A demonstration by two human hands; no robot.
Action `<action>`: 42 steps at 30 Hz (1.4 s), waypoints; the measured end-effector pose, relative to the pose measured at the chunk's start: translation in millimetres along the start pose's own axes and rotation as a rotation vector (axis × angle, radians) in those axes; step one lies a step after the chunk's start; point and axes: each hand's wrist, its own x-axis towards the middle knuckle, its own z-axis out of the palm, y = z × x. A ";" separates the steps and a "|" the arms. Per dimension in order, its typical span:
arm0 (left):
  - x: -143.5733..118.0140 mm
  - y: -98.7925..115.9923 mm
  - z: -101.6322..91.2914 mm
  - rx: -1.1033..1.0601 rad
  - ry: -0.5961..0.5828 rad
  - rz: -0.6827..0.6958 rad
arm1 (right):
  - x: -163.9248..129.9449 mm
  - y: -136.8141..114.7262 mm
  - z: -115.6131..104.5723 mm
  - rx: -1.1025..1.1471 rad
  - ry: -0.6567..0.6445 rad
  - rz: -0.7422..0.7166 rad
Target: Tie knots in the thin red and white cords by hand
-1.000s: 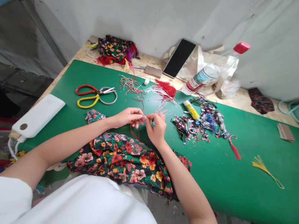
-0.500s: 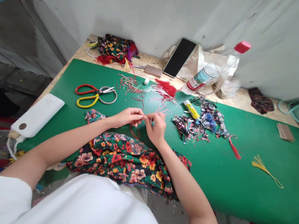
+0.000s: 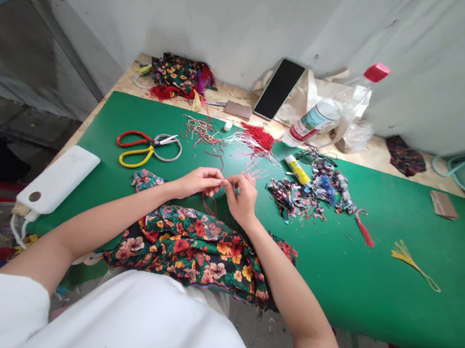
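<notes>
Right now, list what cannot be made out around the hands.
- Head view: where the left hand and right hand grip the red cord is hidden by the fingertips.
- The bottle label print is too small.
- The floral fabric near edge is hidden by the white clothing.

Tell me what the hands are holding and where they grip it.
Both the left hand and the right hand pinch a thin red cord at its top, fingertips meeting; its loop hangs below, over the floral cloth.

Craft workbench: scissors [image 3: 148, 148], fabric scraps [image 3: 310, 192], tassels [image 3: 412, 264]
</notes>
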 end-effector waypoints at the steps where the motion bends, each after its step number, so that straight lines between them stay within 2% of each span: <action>1: 0.1 -0.3 -0.2 0.002 0.000 0.001 | 0.1 0.2 0.3 0.004 -0.004 0.000; 9: 0.0 2.1 1.1 -0.036 0.027 -0.014 | 1.2 -1.5 -2.8 0.084 -0.047 0.050; 25: 0.0 -0.2 -0.2 -0.029 0.022 -0.012 | 2.3 -2.4 -1.5 0.092 -0.053 0.043; 42: 0.2 0.3 0.1 -0.057 0.023 -0.020 | 2.6 -0.3 0.9 0.098 -0.019 -0.029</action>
